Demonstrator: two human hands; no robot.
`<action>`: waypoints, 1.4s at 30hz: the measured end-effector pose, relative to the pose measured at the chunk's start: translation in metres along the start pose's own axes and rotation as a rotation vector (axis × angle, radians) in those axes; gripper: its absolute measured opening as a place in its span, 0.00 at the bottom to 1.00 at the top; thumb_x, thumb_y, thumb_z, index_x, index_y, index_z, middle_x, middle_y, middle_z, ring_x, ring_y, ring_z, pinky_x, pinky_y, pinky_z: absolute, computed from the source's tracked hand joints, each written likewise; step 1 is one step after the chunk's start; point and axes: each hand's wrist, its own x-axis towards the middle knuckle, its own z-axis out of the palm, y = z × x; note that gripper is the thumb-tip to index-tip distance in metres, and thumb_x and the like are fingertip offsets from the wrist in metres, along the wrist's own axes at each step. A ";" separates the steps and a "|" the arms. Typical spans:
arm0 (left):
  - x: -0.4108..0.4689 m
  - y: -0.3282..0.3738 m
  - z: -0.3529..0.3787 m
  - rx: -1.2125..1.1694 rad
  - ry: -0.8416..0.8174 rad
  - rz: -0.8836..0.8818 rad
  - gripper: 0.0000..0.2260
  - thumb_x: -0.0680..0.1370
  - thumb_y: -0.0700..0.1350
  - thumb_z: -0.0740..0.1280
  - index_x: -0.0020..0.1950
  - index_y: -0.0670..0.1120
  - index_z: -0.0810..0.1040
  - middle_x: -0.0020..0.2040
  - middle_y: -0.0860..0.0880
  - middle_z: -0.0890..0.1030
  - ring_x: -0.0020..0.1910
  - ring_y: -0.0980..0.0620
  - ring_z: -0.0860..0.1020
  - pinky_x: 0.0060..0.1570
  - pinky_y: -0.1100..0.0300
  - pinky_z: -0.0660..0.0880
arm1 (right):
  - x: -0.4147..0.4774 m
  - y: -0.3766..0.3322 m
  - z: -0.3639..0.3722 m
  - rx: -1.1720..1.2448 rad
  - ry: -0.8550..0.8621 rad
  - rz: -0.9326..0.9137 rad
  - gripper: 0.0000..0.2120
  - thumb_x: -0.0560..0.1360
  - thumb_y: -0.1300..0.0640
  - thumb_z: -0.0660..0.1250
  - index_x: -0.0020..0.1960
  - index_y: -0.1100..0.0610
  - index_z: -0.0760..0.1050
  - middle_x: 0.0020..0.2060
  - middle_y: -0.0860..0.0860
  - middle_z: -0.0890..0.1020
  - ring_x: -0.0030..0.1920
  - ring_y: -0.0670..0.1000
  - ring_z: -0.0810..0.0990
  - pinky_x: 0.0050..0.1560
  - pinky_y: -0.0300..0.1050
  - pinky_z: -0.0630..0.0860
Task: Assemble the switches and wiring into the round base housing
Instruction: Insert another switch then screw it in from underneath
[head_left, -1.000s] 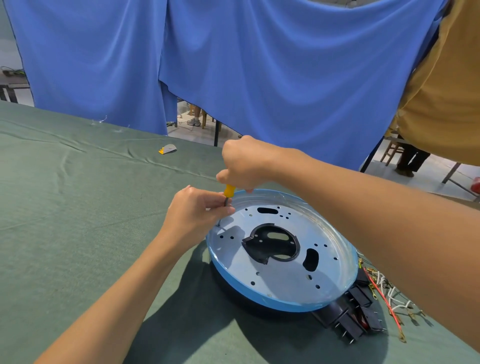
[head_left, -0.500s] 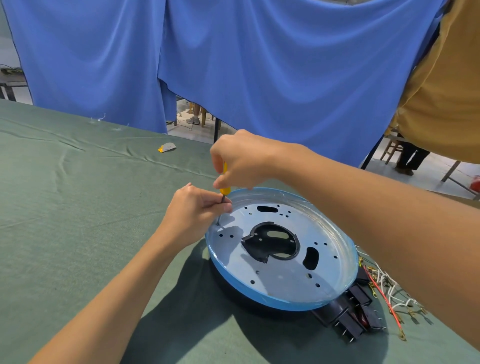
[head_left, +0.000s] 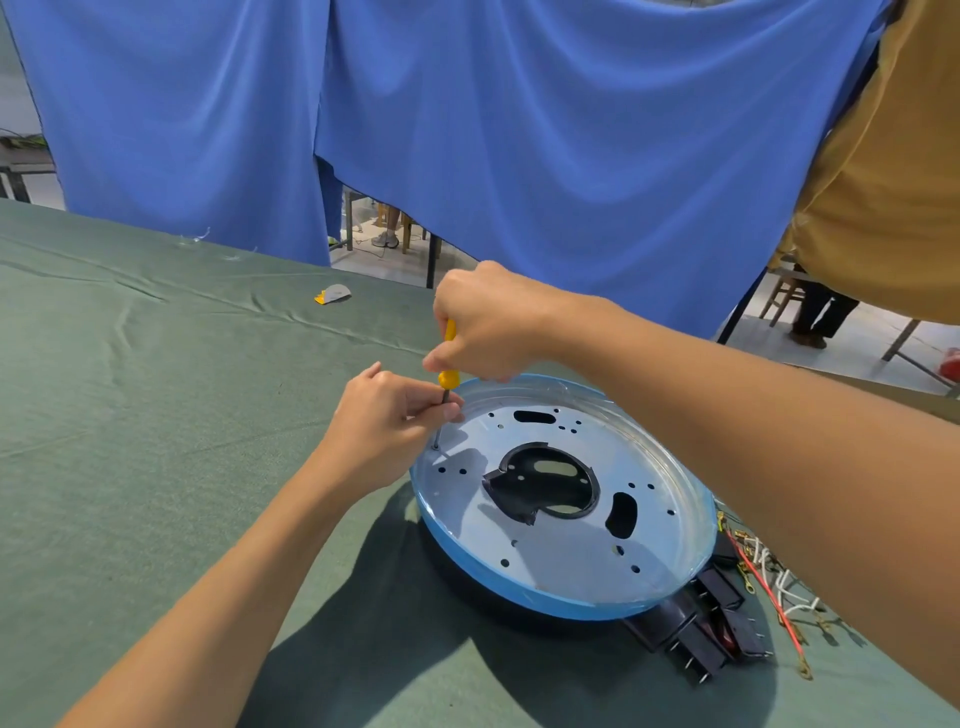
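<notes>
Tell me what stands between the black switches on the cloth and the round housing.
Nothing visible does. The switches lie beside the housing, at its near right rim; only that raised blue rim separates them from the plate. The left hand and right hand hold a screwdriver at the left edge, clear of that path.

Green-clothed table (head_left: 130, 415) bears housing (head_left: 519, 587), switches (head_left: 696, 639), wires (head_left: 774, 587), scrap (head_left: 332, 295)
</notes>
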 end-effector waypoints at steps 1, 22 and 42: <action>-0.001 0.001 0.002 -0.007 0.022 -0.001 0.04 0.76 0.45 0.72 0.45 0.48 0.87 0.41 0.48 0.87 0.47 0.46 0.83 0.67 0.67 0.50 | 0.000 0.001 0.000 0.024 -0.005 0.028 0.15 0.77 0.51 0.66 0.34 0.57 0.70 0.26 0.53 0.80 0.30 0.52 0.81 0.29 0.43 0.77; -0.002 0.002 -0.004 0.009 -0.050 0.009 0.06 0.77 0.42 0.70 0.44 0.44 0.87 0.39 0.47 0.86 0.44 0.42 0.82 0.57 0.82 0.49 | -0.001 -0.004 -0.003 -0.030 -0.024 -0.035 0.05 0.77 0.59 0.65 0.42 0.59 0.75 0.32 0.56 0.79 0.32 0.50 0.81 0.28 0.41 0.74; -0.002 -0.015 -0.014 -0.356 -0.326 -0.514 0.18 0.80 0.53 0.64 0.38 0.46 0.86 0.39 0.48 0.86 0.38 0.52 0.85 0.40 0.58 0.79 | 0.005 -0.011 -0.015 -0.032 -0.256 0.026 0.13 0.77 0.52 0.68 0.38 0.55 0.69 0.33 0.51 0.77 0.27 0.48 0.79 0.27 0.37 0.75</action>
